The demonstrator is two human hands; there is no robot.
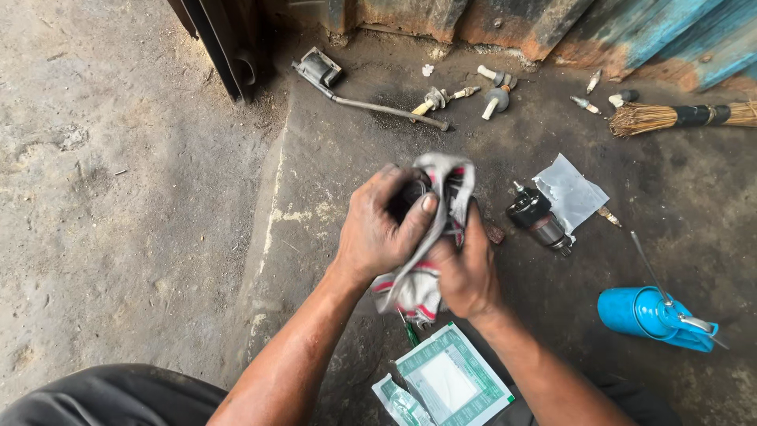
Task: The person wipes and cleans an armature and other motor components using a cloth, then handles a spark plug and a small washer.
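1. An oil-stained concrete floor (347,158) beside rusted and blue-painted corrugated metal sheets (631,28) sets the scene; places below are told from the grey-and-red striped cloth rag (430,237).
2. Nearest the camera, just below the rag, lie a flat green-and-white cardboard box (453,383) and a small clear plastic packet (400,404).
3. The left hand (382,229) is closed around the rag's upper part, thumb pressing the cloth over a dark round part (410,192) that is mostly hidden.
4. The right hand (469,272) grips the rag's lower folds from the right.
5. Right of the rag rest a black cylindrical metal component (538,217) and a crumpled clear plastic bag (569,192); lower right lies a blue metal oil can with long spout (654,314).
6. Beyond the rag lie a grey metal bracket with bent rod (355,91), several white-tipped spark plugs (473,91), and, far right, a straw hand broom (670,117).
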